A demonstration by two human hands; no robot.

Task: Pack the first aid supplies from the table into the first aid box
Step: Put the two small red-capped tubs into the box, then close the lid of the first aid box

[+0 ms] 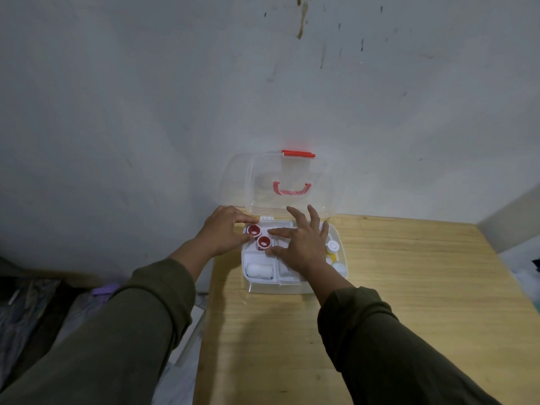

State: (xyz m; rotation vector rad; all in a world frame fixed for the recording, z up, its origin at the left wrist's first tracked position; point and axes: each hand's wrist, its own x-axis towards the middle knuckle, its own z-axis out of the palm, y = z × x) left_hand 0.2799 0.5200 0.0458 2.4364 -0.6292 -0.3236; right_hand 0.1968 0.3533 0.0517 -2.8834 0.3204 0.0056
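The first aid box stands open on the wooden table, its clear lid with a red latch and red handle leaning back against the wall. In its white tray lie two red-and-white tape rolls, a white bandage roll and, at the right, yellow bottles with white caps. My left hand pinches the far tape roll at the tray's back left corner. My right hand hovers over the tray's middle with fingers spread, holding nothing.
The table's left edge runs just left of the box, with dark clothing and a purple object on the floor below. A stained grey wall rises right behind the lid. Bare wood stretches to the right and front of the box.
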